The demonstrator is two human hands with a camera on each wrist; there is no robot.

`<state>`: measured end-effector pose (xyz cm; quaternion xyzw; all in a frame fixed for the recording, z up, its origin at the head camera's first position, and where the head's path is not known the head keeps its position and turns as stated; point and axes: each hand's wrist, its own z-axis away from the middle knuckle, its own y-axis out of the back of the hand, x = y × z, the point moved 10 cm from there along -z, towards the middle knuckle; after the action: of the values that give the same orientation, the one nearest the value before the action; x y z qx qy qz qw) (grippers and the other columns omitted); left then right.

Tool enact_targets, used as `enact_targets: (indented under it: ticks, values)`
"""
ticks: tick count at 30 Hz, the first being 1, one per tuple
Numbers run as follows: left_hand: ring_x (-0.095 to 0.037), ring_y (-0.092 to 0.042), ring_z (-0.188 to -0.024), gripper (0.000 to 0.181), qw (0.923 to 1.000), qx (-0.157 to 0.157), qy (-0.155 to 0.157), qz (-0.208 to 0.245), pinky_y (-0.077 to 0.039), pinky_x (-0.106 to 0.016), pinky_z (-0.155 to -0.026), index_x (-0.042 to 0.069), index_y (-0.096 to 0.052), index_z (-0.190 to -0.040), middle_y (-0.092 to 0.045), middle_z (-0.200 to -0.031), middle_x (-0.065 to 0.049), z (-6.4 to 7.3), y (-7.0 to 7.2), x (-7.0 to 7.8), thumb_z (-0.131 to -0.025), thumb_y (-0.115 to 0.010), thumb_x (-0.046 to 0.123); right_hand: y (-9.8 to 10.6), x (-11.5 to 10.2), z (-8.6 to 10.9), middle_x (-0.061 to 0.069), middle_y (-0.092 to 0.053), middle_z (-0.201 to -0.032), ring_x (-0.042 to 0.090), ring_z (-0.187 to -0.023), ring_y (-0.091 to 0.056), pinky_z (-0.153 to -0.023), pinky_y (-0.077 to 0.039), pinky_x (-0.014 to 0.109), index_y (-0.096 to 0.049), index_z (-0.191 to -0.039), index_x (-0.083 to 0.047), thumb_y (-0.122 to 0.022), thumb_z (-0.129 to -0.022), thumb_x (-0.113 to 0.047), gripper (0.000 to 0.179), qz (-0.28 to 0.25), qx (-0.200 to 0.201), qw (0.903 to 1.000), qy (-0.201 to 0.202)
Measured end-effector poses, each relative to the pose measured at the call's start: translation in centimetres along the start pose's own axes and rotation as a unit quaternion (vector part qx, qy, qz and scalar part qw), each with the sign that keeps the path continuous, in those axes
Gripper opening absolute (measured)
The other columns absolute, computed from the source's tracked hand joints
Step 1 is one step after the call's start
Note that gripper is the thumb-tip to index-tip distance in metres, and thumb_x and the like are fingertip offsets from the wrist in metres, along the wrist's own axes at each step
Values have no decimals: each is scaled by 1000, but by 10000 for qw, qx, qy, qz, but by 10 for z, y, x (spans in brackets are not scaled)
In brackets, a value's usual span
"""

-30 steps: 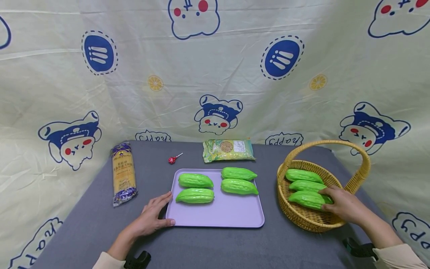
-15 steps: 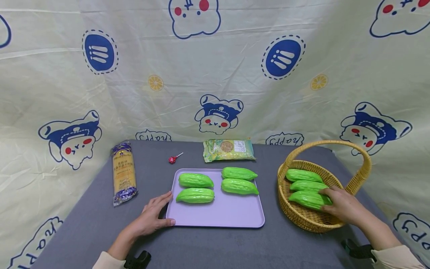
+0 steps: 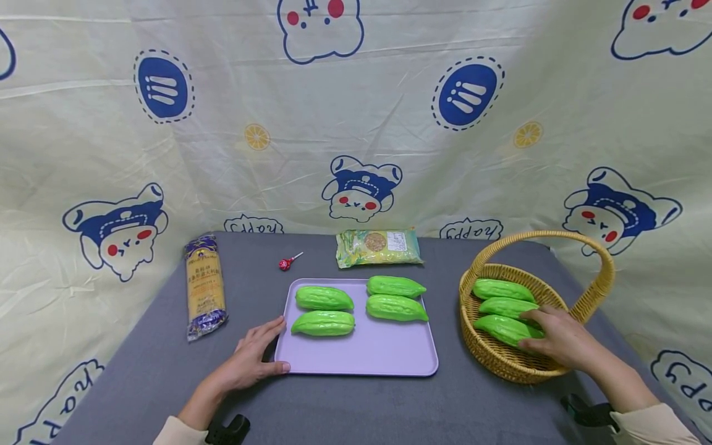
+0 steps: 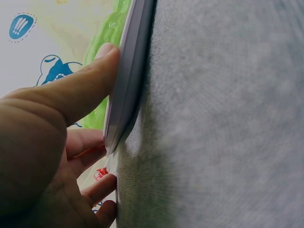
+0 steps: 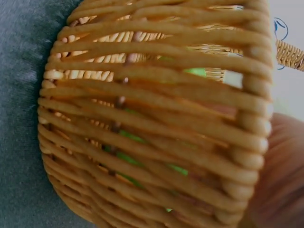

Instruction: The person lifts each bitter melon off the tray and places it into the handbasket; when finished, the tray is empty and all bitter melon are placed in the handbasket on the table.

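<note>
In the head view my right hand (image 3: 558, 335) reaches under the handle of a wicker basket (image 3: 500, 366) and grips the right end of the nearest green bitter melon (image 3: 506, 329), thumb on its near side. Two more bitter melons lie behind it in the basket; the upper one is a bitter melon (image 3: 500, 289). The woven wall hides the fingers in the right wrist view. My left hand (image 3: 254, 356) rests at the left edge of a lilac tray (image 3: 384, 358), fingers extended. Its thumb presses the rim in the left wrist view. Several bitter melons (image 3: 324, 323) lie on the tray in two pairs.
Behind the tray lie a green-yellow packet (image 3: 378, 248) and a red lollipop (image 3: 285, 264). A pasta bag (image 3: 204, 287) is at the left. The basket's tall handle (image 3: 597, 293) arches over the right hand. A printed cloth (image 3: 389, 185) hangs behind the grey table (image 3: 345, 408).
My right hand and the nearest bitter melon have shifted slightly left inside the basket. The left hand and tray have stayed in place.
</note>
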<state>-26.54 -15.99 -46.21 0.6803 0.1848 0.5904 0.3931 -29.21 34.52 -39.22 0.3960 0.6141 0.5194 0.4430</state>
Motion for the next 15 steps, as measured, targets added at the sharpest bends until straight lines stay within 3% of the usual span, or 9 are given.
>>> enact_targets:
  ticks: [5,15]
  values:
    - [-40,-28,-134,84,10000,-12,-2,-12,-21,-66,-102,8,-38,-144,-30,-154,-11,0,0,1,-76,-74,41,-1,-3,-2,20,-62,-104,40,-95,-57,-77,-45,53,-64,-112,1,-76,-74,-37,55,-57,41,10000,14]
    - [-40,-28,-134,83,10000,-44,45,14,-21,-65,-102,8,-37,-144,-30,-154,-11,-1,-1,0,-77,-74,40,-1,0,-4,15,-64,-96,34,-86,-60,-73,-47,50,-65,-107,1,-78,-73,-27,46,116,-15,9998,133]
